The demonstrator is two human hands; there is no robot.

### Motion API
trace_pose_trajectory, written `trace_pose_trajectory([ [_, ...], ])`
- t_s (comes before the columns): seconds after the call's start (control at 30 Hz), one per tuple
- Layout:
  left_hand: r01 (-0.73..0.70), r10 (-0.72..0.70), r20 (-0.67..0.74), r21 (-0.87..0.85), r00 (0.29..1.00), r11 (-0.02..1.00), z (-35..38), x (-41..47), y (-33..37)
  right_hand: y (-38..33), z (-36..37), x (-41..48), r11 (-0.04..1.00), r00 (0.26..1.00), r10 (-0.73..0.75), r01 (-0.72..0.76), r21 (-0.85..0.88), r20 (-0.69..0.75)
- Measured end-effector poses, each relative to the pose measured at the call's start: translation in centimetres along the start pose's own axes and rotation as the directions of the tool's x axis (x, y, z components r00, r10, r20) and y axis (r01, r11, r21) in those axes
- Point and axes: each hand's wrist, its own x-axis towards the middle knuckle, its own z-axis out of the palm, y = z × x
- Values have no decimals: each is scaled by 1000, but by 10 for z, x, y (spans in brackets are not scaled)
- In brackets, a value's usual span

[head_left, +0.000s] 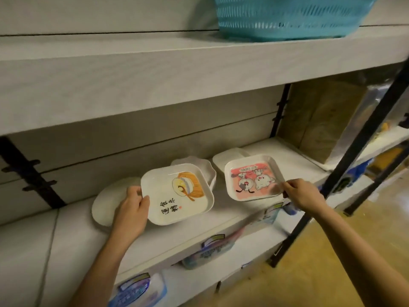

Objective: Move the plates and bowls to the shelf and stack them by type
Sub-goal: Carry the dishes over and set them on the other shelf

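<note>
Left hand point(132, 208) gripping painted plate point(177, 194) at its 8 o'clock rim, right hand point(303, 193) pinching cartoon plate point(254, 177) at 4 o'clock, both over shelf point(75, 227), perhaps a scalloped bowl point(210, 173) between.

basket point(287, 18) cut off above, scalloped bowl point(208, 171) half hidden

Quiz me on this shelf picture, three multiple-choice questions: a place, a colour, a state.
1. Where is the basket? A. on the upper shelf B. on the floor C. beside the plates
2. Which colour fills the cartoon plate at the right hand? A. green B. pink C. black
3. What is the left hand doing? A. hanging idle B. pointing upward C. gripping the calligraphy plate
1 A: it sits on the top board. 2 B: pink surrounds the figures. 3 C: its thumb lies over the rim.
</note>
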Motion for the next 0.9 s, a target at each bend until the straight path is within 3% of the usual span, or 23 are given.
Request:
trace_pose_trajectory([
  [0.47,177,-154,-242,73,958,982,72,0,62,12,1,167,969,964,-178,207,-135,198],
  [0.9,193,-170,-311,44,935,980,110,13,85,5,23,210,935,926,-202,279,-219,317],
])
